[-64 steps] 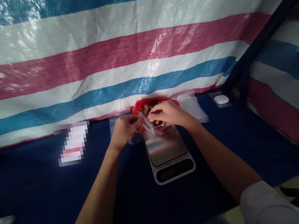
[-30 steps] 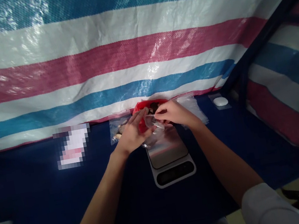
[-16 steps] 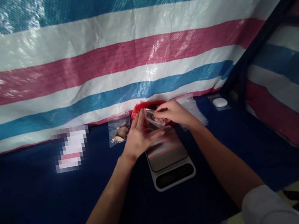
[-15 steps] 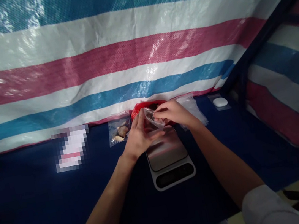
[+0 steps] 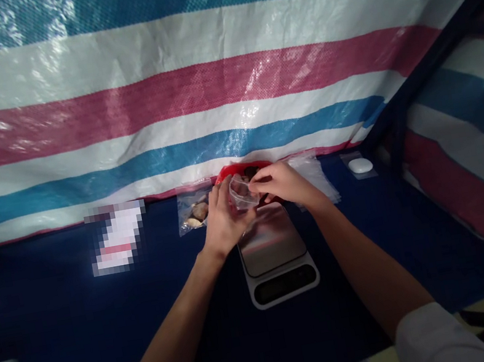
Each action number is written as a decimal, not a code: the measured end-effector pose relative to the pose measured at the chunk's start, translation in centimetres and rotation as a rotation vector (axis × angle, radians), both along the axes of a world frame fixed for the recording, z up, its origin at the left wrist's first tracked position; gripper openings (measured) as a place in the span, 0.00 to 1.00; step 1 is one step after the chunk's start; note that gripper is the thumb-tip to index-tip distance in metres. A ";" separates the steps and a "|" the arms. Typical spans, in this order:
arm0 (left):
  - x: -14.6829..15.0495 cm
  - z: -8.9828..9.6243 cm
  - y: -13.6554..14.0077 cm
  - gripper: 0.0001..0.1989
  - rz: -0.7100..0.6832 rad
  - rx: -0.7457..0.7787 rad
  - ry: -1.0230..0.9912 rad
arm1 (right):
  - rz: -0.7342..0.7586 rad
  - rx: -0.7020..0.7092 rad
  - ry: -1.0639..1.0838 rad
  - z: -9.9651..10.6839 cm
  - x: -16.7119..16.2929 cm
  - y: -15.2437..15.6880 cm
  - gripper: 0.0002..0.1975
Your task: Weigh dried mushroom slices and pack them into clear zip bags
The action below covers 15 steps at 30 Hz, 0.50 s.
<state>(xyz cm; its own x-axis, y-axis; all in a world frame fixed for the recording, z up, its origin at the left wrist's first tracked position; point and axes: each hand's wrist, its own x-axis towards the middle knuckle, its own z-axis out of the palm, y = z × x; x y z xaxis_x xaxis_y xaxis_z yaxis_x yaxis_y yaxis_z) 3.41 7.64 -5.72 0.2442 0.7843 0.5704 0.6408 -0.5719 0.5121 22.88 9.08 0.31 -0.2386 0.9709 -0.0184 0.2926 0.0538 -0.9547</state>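
Between my hands is a clear plastic bag [image 5: 243, 196] with its mouth spread apart. My left hand [image 5: 224, 216] grips the bag's left side, thumb below and fingers above. On the other side my right hand [image 5: 281, 184] pinches the bag's right edge. Behind the bag sits a red bag [image 5: 240, 169] with dark lumps in it, partly hidden by my hands. A kitchen scale [image 5: 274, 244] with a metal plate lies just below my hands, its display dark. Left of my left hand, a clear bag holds several brown and pale stone-like pieces [image 5: 199, 211].
Flat clear bags [image 5: 314, 177] lie right of the red bag. Farther right, a white rounded object [image 5: 360, 166] rests on a small clear bag. A blurred-out paper [image 5: 118, 237] lies left on the dark blue table [image 5: 59, 313]. Striped tarp [image 5: 188, 90] rises behind.
The clear bag's mouth has opened wider and rounder between my hands. My left thumb has drawn in toward the bag. The view has shifted slightly.
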 end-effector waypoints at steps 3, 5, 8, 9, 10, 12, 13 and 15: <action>-0.1 0.4 0.1 0.37 -0.013 -0.006 0.004 | 0.000 0.091 -0.113 0.0 0.5 0.1 0.06; -0.1 0.5 0.1 0.35 -0.019 -0.015 0.011 | -0.021 0.198 -0.203 0.2 0.8 0.1 0.06; -0.1 0.6 0.1 0.34 -0.020 -0.040 0.023 | -0.090 0.353 -0.224 0.8 1.1 -0.2 0.08; 0.0 0.6 0.1 0.35 -0.017 -0.044 0.028 | -0.106 0.391 -0.207 1.0 1.0 -0.3 0.08; 0.0 0.7 0.1 0.35 -0.015 -0.045 0.034 | -0.109 0.426 -0.186 1.1 0.8 -0.4 0.08; 0.1 0.7 0.1 0.35 -0.014 -0.043 0.044 | -0.082 0.483 -0.141 1.2 0.4 -0.7 0.09; 0.1 0.8 0.1 0.34 -0.015 -0.042 0.048 | -0.056 0.503 -0.122 1.1 0.1 -0.8 0.09; 0.1 1.0 0.0 0.32 -0.019 -0.051 0.052 | 0.005 0.523 -0.124 1.0 -0.4 -1.0 0.10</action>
